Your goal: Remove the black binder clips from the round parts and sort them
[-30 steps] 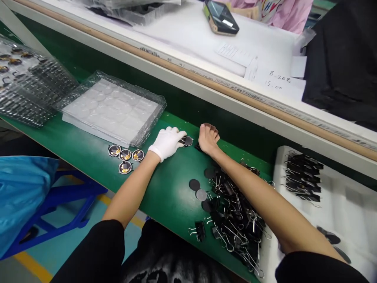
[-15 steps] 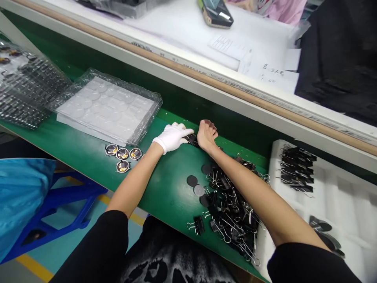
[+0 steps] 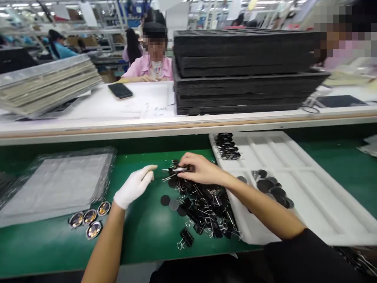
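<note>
My left hand (image 3: 134, 186), in a white glove, hovers over the green table with thumb and index finger stretched out and nothing in its grasp. To its right, my bare right hand (image 3: 200, 169) is closed on black binder clips (image 3: 173, 170) with wire handles pointing left; a pale strip shows among them, too blurred to make out. Below that hand spreads a heap of black binder clips (image 3: 210, 208). A black disc (image 3: 165, 200) and a grey disc (image 3: 173, 204) lie at the heap's left edge. One binder clip (image 3: 186, 237) rests apart, nearer the front.
Several round metal-rimmed pieces (image 3: 90, 216) lie left of my gloved arm, by a clear plastic tray (image 3: 73, 177). On the right, a white compartmented tray (image 3: 309, 188) holds a row of clips and dark discs. Black stacked trays (image 3: 244, 90) stand on the shelf; a person sits behind it.
My hands have separated: the right has moved over the clip heap with binder clips in it, and the left has drawn away from them. The camera view has lifted and turned right.
</note>
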Motion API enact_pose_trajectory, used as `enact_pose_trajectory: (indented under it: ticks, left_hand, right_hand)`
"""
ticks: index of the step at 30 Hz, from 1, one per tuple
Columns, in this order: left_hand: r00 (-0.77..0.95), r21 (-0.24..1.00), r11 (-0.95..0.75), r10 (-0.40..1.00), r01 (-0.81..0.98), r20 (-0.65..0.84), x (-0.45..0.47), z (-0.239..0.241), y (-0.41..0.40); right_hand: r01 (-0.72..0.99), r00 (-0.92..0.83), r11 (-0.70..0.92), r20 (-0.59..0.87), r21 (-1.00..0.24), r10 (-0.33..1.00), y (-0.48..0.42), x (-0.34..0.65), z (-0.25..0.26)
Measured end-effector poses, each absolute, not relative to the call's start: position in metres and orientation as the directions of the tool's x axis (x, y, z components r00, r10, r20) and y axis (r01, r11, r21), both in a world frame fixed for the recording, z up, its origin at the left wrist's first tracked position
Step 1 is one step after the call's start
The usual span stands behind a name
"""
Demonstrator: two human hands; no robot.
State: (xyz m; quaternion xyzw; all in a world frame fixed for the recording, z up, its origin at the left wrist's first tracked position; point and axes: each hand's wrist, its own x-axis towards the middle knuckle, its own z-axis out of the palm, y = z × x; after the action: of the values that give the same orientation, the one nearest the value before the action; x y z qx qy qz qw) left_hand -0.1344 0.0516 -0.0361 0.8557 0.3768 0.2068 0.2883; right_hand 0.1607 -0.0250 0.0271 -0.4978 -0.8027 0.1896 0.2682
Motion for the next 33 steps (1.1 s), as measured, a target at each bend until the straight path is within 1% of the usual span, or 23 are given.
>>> enact_pose_trajectory:
  ticks: [3,5,7,12,14,15,18,20,21,22,24,26,29,31,33]
  left_hand:
    - [0.614,0.554,-0.547,0.785,0.627,0.079,-0.128,-0.036,0.052]
    - [0.599,0.540,-0.537,0.797,0.648,0.074,-0.127,-0.036,0.054]
    - [0.594,0.543,-0.534,0.801,0.648,0.079,-0.127,-0.037,0.056]
    - [0.568,0.583,-0.494,0.820,0.645,0.066,-0.122,-0.040,0.059]
    - [0.559,0.577,-0.507,0.823,0.640,0.103,-0.122,-0.043,0.057]
    - [0.543,0.559,-0.522,0.827,0.644,0.146,-0.125,-0.045,0.055]
    - [0.429,0.440,-0.537,0.843,0.720,0.325,-0.146,-0.052,0.043]
    - [0.395,0.313,-0.516,0.838,0.797,0.376,-0.164,-0.059,0.026]
    - [0.425,0.241,-0.521,0.833,0.819,0.355,-0.171,-0.063,0.016]
    - [0.478,0.173,-0.543,0.822,0.822,0.310,-0.175,-0.067,0.006]
    - [0.591,0.085,-0.614,0.782,0.785,0.197,-0.174,-0.077,-0.015]
    - [0.665,0.070,-0.675,0.736,0.734,0.128,-0.161,-0.085,-0.031]
    - [0.753,0.068,-0.757,0.654,0.650,0.071,-0.129,-0.091,-0.041]
    - [0.801,0.065,-0.800,0.599,0.596,0.024,-0.111,-0.092,-0.041]
    - [0.801,0.072,-0.800,0.598,0.596,0.010,-0.105,-0.092,-0.038]
  right_hand:
    - [0.761,-0.203,0.349,0.311,-0.547,0.929,-0.060,0.247,0.030]
    - [0.813,-0.088,0.259,0.330,-0.521,0.940,-0.075,0.301,0.021]
    - [0.863,-0.013,0.173,0.323,-0.474,0.946,-0.082,0.341,0.003]
    - [0.957,0.131,-0.023,0.361,-0.288,0.923,-0.084,0.377,-0.050]
    - [0.971,0.129,-0.038,0.385,-0.237,0.914,-0.084,0.379,-0.060]
    - [0.976,0.114,-0.028,0.396,-0.218,0.911,-0.085,0.379,-0.062]
    - [0.984,0.061,0.022,0.442,-0.180,0.895,-0.091,0.377,-0.059]
    - [0.985,0.056,0.033,0.490,-0.170,0.870,-0.100,0.373,-0.056]
    - [0.986,0.046,0.040,0.498,-0.161,0.866,-0.106,0.369,-0.055]
    - [0.990,0.006,0.061,0.469,-0.128,0.883,-0.114,0.365,-0.055]
    - [0.987,-0.095,0.133,0.352,-0.087,0.931,-0.132,0.354,-0.059]
    - [0.980,-0.142,0.167,0.204,-0.109,0.969,-0.148,0.344,-0.067]
    - [0.966,-0.067,0.076,0.046,-0.245,0.997,-0.161,0.334,-0.080]
    - [0.941,-0.012,0.012,0.004,-0.337,1.000,-0.163,0.332,-0.086]
    - [0.918,-0.003,0.009,0.016,-0.396,1.000,-0.164,0.335,-0.092]
